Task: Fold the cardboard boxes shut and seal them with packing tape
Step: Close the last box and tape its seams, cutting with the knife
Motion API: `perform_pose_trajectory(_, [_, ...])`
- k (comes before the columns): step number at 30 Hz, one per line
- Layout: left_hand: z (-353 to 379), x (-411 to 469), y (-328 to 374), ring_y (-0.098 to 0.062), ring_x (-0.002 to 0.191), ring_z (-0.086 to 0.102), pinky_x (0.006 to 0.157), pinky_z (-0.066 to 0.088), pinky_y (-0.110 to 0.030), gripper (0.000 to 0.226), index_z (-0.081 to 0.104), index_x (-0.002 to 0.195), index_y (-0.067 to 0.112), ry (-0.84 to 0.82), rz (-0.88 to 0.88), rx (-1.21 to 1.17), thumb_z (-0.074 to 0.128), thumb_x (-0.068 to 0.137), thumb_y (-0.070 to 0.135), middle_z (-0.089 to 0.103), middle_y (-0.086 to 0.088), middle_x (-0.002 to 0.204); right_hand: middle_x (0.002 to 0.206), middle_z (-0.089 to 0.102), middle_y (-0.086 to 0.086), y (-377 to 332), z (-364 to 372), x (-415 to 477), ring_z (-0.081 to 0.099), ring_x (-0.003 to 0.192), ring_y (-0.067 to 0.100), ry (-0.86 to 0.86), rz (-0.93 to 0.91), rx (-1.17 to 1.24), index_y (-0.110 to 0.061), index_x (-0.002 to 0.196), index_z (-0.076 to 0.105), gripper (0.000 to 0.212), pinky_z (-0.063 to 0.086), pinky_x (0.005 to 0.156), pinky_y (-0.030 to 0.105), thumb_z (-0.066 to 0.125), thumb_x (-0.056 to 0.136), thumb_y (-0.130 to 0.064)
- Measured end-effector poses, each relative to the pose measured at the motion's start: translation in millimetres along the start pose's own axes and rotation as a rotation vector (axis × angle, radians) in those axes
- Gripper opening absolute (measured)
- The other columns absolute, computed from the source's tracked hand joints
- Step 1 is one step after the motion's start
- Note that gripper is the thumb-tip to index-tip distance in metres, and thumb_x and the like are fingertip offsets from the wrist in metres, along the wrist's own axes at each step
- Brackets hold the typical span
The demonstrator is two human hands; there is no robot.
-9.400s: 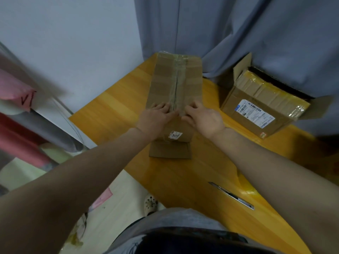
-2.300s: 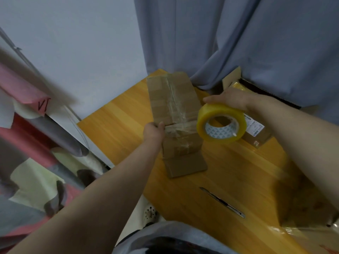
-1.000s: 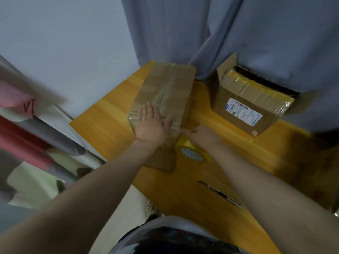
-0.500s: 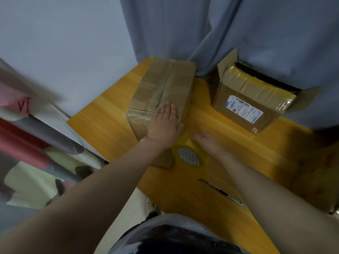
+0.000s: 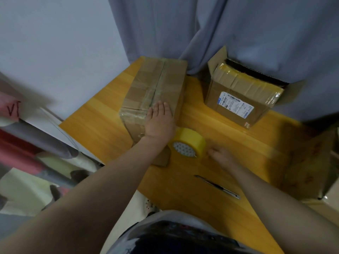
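**One box taped across, a second left open**

The long box [image 5: 156,92] is pressed under the flat, spread left hand [image 5: 159,123]; tape is seen along its seam and across its near end. Right of it, the tape roll [image 5: 189,143] stands on the bench [image 5: 229,136], touched by the right hand [image 5: 219,154], whose fingers look loosely curled, grasp unclear. Further right, the labelled box [image 5: 242,99] is seen with flaps open. Counted: two boxes, one roll, one knife [image 5: 217,186].

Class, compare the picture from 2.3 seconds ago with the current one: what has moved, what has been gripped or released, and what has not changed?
The tape roll came down from the air onto the table; the right hand now sits beside it. The left hand went from gripping the long box edge to pressing flat on top. The labelled box and knife stayed put.
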State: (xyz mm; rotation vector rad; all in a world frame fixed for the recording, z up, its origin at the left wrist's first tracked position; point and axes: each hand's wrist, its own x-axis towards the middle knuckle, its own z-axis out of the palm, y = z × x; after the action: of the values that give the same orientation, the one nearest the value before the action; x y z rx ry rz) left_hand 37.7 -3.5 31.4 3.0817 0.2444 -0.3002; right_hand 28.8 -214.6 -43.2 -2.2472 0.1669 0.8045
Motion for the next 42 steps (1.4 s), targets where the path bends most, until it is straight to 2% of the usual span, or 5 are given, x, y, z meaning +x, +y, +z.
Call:
perform_pose_trajectory(8, [-1, -1, -7, -0.025, 0.147, 0.0, 0.119, 0.001, -0.039, 0.059, 0.001, 0.151, 0.002, 0.036, 0.041, 0.002, 0.023, 0.103, 0.027, 0.002, -0.014, 0.159, 0.118, 0.057, 0.006, 47, 17, -34, 0.056, 0.111, 0.022, -0.22, -0.028, -0.916, -0.014, 0.116, 0.054, 0.022, 0.042, 0.07, 0.027, 0.053, 0.094, -0.018])
perform_pose_trajectory(17, [-14, -1, -76, -0.02, 0.147, 0.009, 0.119, 0.001, -0.033, 0.067, 0.012, 0.152, 0.01, 0.046, 0.217, 0.024, 0.043, 0.096, 0.032, 0.011, -0.007, 0.159, 0.069, 0.05, 0.013, 49, -8, -22, 0.045, 0.057, 0.025, 0.125, 0.187, -0.136, -0.002, 0.1, 0.063, 0.02, 0.034, 0.055, 0.033, 0.046, 0.092, -0.011])
perform_pose_trajectory(26, [-5, -16, -92, -0.031, 0.126, 0.035, 0.105, 0.03, -0.035, 0.05, 0.039, 0.138, 0.015, 0.262, -0.01, 0.019, 0.055, 0.091, 0.02, 0.04, -0.013, 0.133, 0.051, 0.049, -0.005, -132, 13, -25, 0.038, 0.027, 0.003, 0.16, -0.343, 0.25, -0.005, 0.094, 0.07, 0.019, 0.029, 0.034, 0.014, 0.053, 0.088, 0.001])
perform_pose_trajectory(34, [20, -43, -92, -0.027, 0.132, 0.032, 0.104, 0.032, -0.03, 0.077, 0.035, 0.139, 0.003, 0.49, -0.395, -0.638, 0.074, 0.078, 0.029, 0.033, -0.014, 0.142, 0.134, 0.056, 0.009, -212, 48, -2, 0.052, 0.121, 0.012, -0.198, -0.747, -0.155, -0.007, 0.121, 0.065, 0.042, 0.039, 0.095, 0.018, 0.073, 0.08, -0.005])
perform_pose_trajectory(42, [66, -44, -59, -0.033, 0.114, 0.055, 0.095, 0.049, -0.051, 0.116, 0.036, 0.135, 0.01, -0.028, -0.95, -1.826, 0.083, 0.042, 0.06, 0.051, -0.013, 0.129, 0.153, 0.03, -0.013, -213, 58, 23, 0.035, 0.137, 0.012, -0.078, -0.781, -0.575, -0.034, 0.133, 0.053, 0.062, 0.037, 0.107, 0.036, 0.077, 0.075, -0.032])
